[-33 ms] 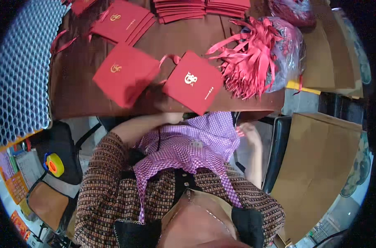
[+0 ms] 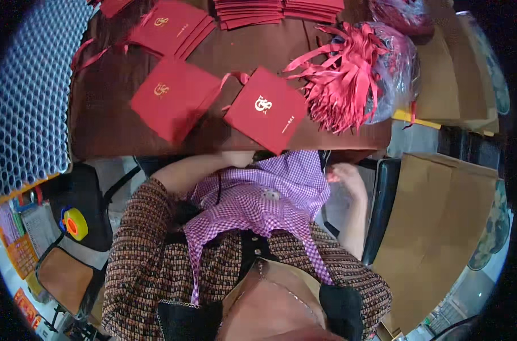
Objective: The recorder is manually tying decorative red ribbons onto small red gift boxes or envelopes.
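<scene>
Below the table's front edge, over my purple checked apron [image 2: 287,176], my left hand [image 2: 238,158] is curled closed. Dark material shows just beside it, and what it grips, if anything, is hidden. My right hand [image 2: 348,175] is raised at the apron's right side with its fingers bent together. A small pinkish-red bit shows at those fingertips, too blurred to name. Nearest on the table lies a red square folder [image 2: 268,111] with a gold emblem and a ribbon at its upper left corner. Another red folder [image 2: 175,98] lies to its left.
A heap of red ribbons [image 2: 349,79] lies on clear plastic at the right. Stacked red folders [image 2: 250,12] stand at the back of the brown table [image 2: 116,133]. A blue honeycomb-like sheet [image 2: 28,108] is at the left, a cardboard box [image 2: 440,227] at the right.
My right hand has shifted slightly up and to the right. My left hand has barely moved, and the folders lie as before.
</scene>
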Demonstrator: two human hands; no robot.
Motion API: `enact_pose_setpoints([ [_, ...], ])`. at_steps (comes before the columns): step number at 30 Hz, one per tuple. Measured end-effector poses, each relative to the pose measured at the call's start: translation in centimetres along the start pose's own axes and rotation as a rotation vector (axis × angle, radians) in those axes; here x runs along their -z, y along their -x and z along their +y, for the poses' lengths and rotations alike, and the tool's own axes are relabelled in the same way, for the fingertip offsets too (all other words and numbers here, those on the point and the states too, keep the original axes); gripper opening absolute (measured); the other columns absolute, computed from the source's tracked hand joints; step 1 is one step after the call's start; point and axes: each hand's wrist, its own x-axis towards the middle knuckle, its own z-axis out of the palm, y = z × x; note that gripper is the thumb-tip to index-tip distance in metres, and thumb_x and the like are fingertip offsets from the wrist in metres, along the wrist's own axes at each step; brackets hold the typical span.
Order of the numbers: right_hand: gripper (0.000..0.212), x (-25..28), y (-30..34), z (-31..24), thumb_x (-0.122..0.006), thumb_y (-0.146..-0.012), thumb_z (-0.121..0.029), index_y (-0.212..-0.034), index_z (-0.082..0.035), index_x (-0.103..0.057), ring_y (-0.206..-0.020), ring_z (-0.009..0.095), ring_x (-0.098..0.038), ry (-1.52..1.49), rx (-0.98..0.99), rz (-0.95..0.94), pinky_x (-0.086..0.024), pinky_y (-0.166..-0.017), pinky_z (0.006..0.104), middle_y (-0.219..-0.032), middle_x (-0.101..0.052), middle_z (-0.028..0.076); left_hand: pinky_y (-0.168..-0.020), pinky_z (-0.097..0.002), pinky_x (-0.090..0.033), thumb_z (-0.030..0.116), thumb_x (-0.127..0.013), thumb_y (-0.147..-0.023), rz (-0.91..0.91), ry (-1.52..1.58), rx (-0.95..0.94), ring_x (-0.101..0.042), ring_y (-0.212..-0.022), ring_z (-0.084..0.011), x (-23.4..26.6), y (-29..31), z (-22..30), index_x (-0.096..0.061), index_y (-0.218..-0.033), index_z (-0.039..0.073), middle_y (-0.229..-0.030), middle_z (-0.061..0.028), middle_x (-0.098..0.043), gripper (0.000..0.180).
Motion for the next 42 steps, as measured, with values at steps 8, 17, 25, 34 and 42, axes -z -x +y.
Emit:
enact_pose_setpoints([
  [8,0.019,-8.4,-2.2,-23.7,-0.059,-0.085,-0.012,-0.097,0.002,-0.063,-0.091,0.017,-0.061,0.462,0.904,0.015,-0.046,-0.082,0.0276,-0.096,-0.066,0.008,-0.072,-0.0411,-0.051,0.014,-0.048,-0.082,0.264,-0.678,-0.136,-0.064,-0.085,-0.0327,0.4,7.4,7.7,-0.06,-0.097,-0.002,-0.087,-0.0209,-0.063,0.025],
  [17,0.03,-10.8,-14.3,-24.7,-0.06,-0.075,-0.008,-0.105,-0.006,-0.061,-0.104,0.029,-0.055,1.333,0.762,0.102,-0.044,-0.089,0.0391,-0.106,-0.06,0.012,-0.081,-0.0392,-0.047,0.016,-0.061,-0.081,1.359,-0.159,-0.098,-0.059,-0.093,-0.0361,7.5,12.2,10.8,-0.06,-0.102,-0.003,-0.097,-0.0209,-0.061,0.028],
  [25,0.021,-9.5,-14.9,-23.1,-0.063,-0.074,-0.012,-0.094,-0.007,-0.061,-0.1,0.03,-0.055,1.31,0.903,0.212,-0.04,-0.084,0.0414,-0.099,-0.059,0.011,-0.08,-0.0456,-0.047,0.024,-0.066,-0.077,1.322,-0.49,0.276,-0.058,-0.09,-0.0374,10.4,7.1,10.3,-0.06,-0.098,-0.002,-0.093,-0.0226,-0.06,0.034],
  [34,0.017,-9.9,-9.9,-25.1,-0.055,-0.082,-0.007,-0.097,-0.004,-0.06,-0.085,0.035,-0.062,0.633,1.049,0.258,-0.05,-0.073,0.0387,-0.088,-0.064,0.018,-0.079,-0.0444,-0.047,0.028,-0.069,-0.074,1.316,-0.46,0.277,-0.059,-0.09,-0.0361,10.8,7.2,10.6,-0.06,-0.091,-0.001,-0.092,-0.0224,-0.061,0.035],
  [42,0.017,-12.7,-8.0,-18.2,-0.055,-0.082,-0.015,-0.096,-0.008,-0.063,-0.096,0.026,-0.056,1.188,1.12,0.269,-0.037,-0.086,0.0423,-0.092,-0.059,0.011,-0.063,-0.0264,-0.046,0.007,-0.068,-0.071,1.163,0.331,0.124,-0.054,-0.069,-0.0137,10.2,6.7,8.3,-0.056,-0.09,-0.002,-0.075,-0.0047,-0.057,0.024],
])
